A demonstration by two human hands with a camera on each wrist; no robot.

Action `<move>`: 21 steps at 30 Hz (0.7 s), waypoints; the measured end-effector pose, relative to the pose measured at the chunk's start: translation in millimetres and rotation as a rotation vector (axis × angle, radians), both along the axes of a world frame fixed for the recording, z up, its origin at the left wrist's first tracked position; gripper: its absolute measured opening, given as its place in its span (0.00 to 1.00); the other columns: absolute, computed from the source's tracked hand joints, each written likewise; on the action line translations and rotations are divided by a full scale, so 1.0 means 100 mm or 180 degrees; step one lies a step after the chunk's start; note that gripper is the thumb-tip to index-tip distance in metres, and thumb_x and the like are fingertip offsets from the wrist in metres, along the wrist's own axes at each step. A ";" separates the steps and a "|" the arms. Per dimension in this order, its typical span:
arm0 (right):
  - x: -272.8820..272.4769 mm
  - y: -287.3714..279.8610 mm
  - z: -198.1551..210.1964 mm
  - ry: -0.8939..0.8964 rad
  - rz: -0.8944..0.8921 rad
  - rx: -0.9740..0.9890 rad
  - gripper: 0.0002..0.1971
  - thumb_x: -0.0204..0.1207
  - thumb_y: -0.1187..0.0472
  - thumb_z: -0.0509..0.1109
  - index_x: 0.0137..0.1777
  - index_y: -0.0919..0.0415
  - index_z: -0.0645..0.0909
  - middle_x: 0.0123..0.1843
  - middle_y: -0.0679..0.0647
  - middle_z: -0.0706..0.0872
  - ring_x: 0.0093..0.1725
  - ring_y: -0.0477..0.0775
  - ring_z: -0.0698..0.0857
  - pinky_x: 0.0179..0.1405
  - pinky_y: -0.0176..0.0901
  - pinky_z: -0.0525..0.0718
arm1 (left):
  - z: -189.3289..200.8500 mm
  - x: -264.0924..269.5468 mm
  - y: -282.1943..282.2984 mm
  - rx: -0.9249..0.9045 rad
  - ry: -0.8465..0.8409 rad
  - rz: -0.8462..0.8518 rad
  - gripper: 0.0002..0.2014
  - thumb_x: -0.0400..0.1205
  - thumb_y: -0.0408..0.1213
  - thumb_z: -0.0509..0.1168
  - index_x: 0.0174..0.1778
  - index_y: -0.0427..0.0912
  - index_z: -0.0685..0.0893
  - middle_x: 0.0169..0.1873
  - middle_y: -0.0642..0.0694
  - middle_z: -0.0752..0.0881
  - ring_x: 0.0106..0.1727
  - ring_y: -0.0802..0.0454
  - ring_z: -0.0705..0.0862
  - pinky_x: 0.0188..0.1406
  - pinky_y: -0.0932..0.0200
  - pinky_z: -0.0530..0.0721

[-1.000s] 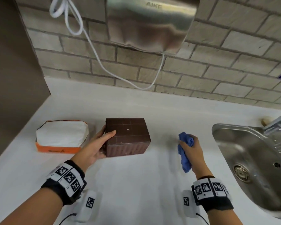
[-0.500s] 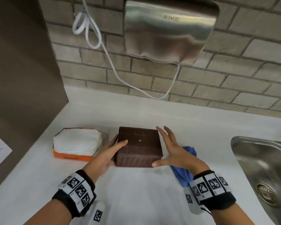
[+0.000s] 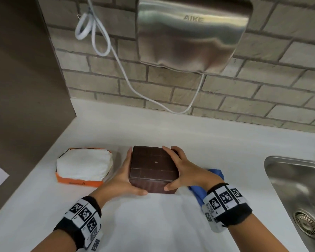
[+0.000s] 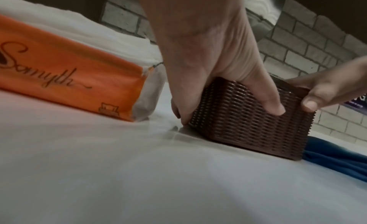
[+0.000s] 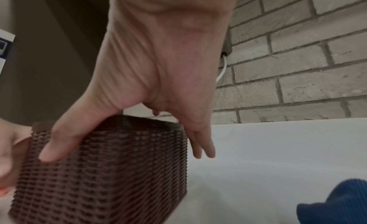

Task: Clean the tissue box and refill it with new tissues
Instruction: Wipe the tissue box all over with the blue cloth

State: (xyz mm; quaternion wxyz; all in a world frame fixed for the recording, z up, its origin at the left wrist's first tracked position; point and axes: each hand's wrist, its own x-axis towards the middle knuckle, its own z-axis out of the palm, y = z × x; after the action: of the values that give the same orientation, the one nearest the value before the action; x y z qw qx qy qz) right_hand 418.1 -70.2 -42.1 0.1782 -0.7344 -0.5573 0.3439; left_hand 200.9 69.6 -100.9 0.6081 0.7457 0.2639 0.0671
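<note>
The brown woven tissue box [image 3: 153, 166] stands on the white counter [image 3: 153, 224] with a flat closed face up. My left hand [image 3: 123, 176] grips its left side, thumb pressed on the near wall [image 4: 248, 117]. My right hand [image 3: 187, 171] grips the right side, thumb on the near right corner [image 5: 99, 180] and fingers over the far edge. A blue cloth [image 3: 215, 173] lies on the counter just right of the box, partly under my right wrist. An opened orange pack of white tissues [image 3: 82, 166] lies to the left of the box.
A steel sink [image 3: 284, 179] is set into the counter at the right. A steel hand dryer [image 3: 193, 33] hangs on the brick wall above, with a white cable [image 3: 116, 57] looping down. A brown panel [image 3: 16, 88] closes the left side.
My right hand let go of the blue cloth, left it on the counter and moved left onto the box. My left thumb slid from the top to the near wall.
</note>
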 end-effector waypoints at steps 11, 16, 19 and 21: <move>0.00 0.01 0.00 0.0046 0.0033 0.0142 0.64 0.55 0.53 0.87 0.77 0.23 0.41 0.72 0.34 0.50 0.71 0.52 0.68 0.64 0.36 0.80 | -0.05 0.02 0.13 0.0267 -0.0028 -0.0191 0.71 0.64 0.29 0.83 0.82 0.65 0.30 0.74 0.70 0.63 0.69 0.81 0.72 0.59 0.77 0.78; -0.03 -0.01 0.02 0.0002 0.0055 0.0200 0.64 0.55 0.52 0.87 0.77 0.24 0.43 0.73 0.36 0.49 0.71 0.52 0.68 0.68 0.41 0.80 | -0.09 0.01 0.20 0.0099 -0.0099 -0.0288 0.69 0.66 0.24 0.82 0.83 0.61 0.33 0.76 0.70 0.58 0.70 0.86 0.67 0.60 0.80 0.75; -0.04 -0.02 0.04 -0.0033 0.0109 0.0237 0.62 0.54 0.52 0.88 0.78 0.25 0.46 0.72 0.37 0.50 0.72 0.53 0.67 0.69 0.41 0.79 | -0.10 0.01 0.23 0.0128 -0.0131 -0.0324 0.70 0.64 0.27 0.83 0.84 0.59 0.35 0.81 0.62 0.59 0.76 0.75 0.67 0.67 0.73 0.76; -0.04 -0.02 0.08 -0.0107 0.0167 0.0245 0.61 0.53 0.52 0.88 0.77 0.26 0.48 0.72 0.37 0.49 0.71 0.53 0.68 0.69 0.41 0.79 | -0.09 0.01 0.23 0.0157 -0.0168 -0.0348 0.69 0.64 0.26 0.83 0.85 0.59 0.37 0.82 0.60 0.59 0.78 0.72 0.66 0.68 0.71 0.76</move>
State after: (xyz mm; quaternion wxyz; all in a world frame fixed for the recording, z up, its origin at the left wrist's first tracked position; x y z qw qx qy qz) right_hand 414.4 -71.9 -34.3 0.1878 -0.7178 -0.5922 0.3143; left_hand 201.9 92.2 -110.3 0.5991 0.7717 0.2049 0.0600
